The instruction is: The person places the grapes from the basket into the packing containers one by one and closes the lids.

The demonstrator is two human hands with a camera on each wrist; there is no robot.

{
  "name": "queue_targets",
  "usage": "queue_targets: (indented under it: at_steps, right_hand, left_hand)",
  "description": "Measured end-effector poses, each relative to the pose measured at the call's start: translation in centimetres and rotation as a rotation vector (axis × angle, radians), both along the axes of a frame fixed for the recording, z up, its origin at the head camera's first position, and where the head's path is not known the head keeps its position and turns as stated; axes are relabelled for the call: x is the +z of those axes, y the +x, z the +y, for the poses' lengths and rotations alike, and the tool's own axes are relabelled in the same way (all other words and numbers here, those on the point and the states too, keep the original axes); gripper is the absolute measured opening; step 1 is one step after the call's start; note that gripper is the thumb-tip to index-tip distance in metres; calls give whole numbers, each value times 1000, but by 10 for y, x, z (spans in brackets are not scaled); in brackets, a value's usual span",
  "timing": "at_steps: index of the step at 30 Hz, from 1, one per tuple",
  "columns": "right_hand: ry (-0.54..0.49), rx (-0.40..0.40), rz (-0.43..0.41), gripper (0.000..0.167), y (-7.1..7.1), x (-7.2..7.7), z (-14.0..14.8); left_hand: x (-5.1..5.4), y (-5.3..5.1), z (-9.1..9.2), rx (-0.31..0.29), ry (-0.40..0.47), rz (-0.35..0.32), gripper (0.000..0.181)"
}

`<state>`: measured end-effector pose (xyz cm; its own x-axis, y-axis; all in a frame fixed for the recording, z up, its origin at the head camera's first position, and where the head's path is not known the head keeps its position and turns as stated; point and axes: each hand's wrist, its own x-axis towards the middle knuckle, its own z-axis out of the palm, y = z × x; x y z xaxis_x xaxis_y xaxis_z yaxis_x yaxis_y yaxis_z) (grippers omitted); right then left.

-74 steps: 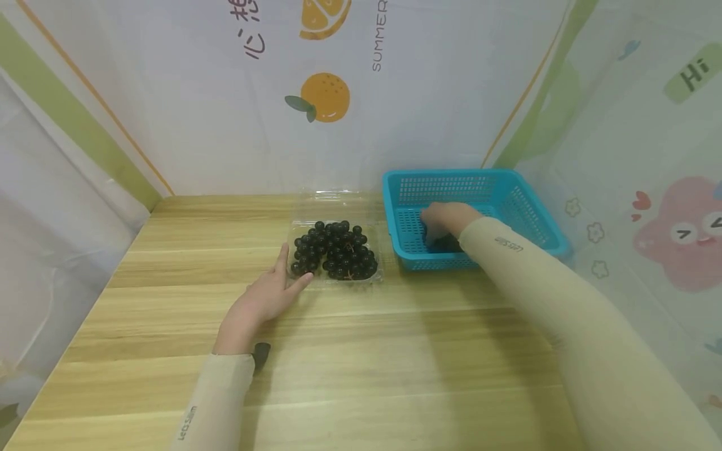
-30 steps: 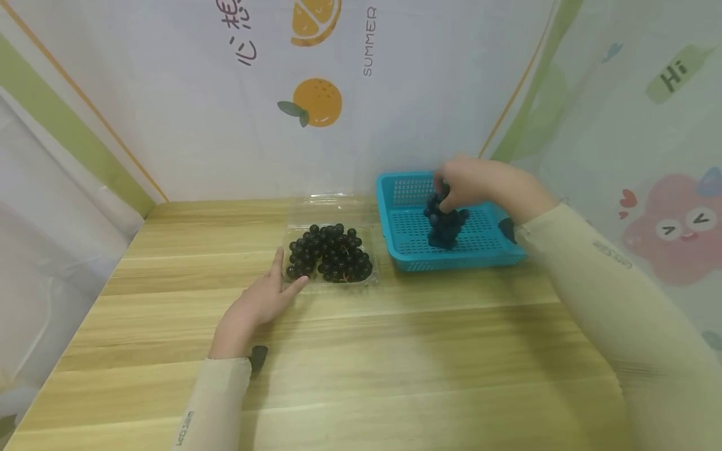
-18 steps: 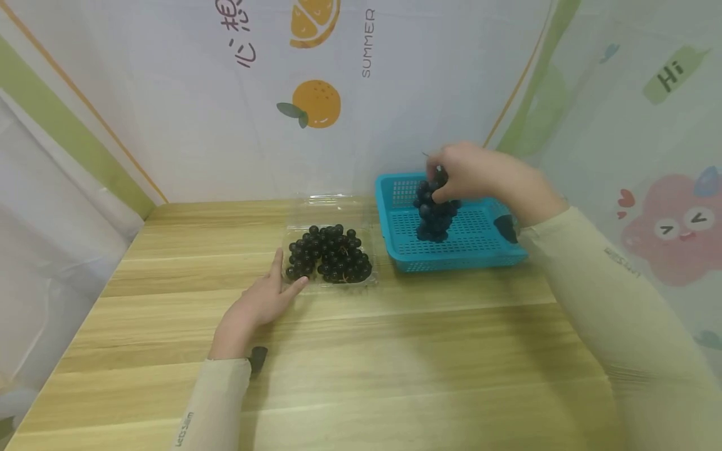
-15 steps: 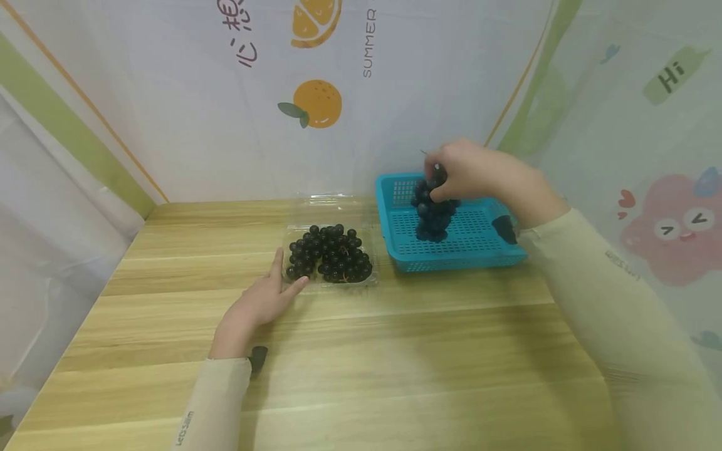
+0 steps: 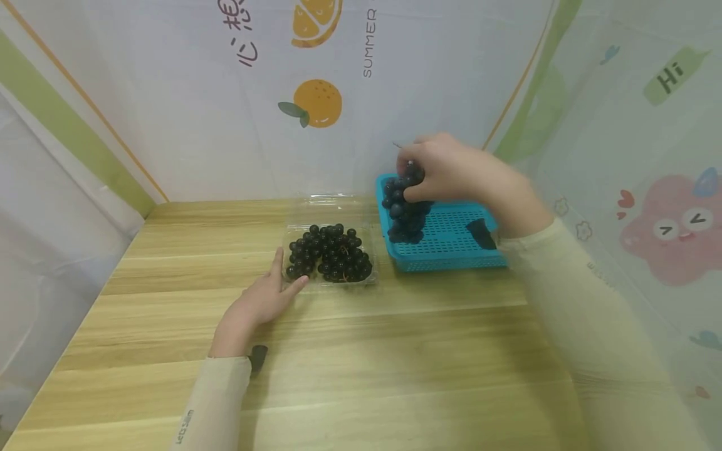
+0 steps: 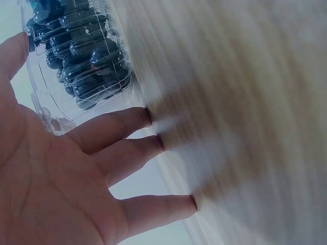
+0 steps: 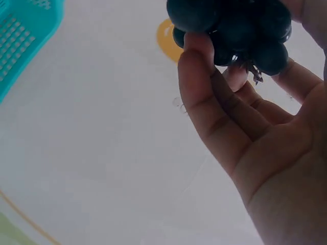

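Grapes (image 5: 338, 254) already lie in the clear box (image 6: 59, 104), the left hand (image 5: 265, 297) spread-fingered beside it, so the work looks partly done, while the right hand (image 5: 451, 166) grips another bunch (image 5: 403, 216), not yet set down, above the blue basket (image 5: 451, 257).

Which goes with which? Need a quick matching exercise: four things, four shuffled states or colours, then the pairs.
1. Left hand
2. Right hand
3. Basket
4. Plastic clamshell

A. Clear, with dark grapes inside
B. Gripping a lifted grape bunch
C. Blue and perforated
D. Fingers spread, right by the grape container

Pairs: 1-D, 2-B, 3-C, 4-A.
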<state>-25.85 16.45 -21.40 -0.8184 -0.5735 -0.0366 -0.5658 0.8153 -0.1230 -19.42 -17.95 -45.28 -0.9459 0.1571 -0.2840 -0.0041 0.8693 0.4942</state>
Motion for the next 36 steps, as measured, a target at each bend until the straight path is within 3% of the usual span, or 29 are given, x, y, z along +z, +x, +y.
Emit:
queue_targets:
  at_steps: [16, 26, 36]
  right_hand:
    - [-115, 91, 3, 22, 12, -11, -53]
    - [-115, 198, 32, 23, 16, -22, -92]
    - [-115, 239, 7, 23, 17, -39, -121]
  left_hand:
    - [0, 1, 0, -3, 14, 8, 104]
    - [0, 1, -1, -3, 38, -14, 116]
    - [-1, 2, -2, 8, 50, -24, 121]
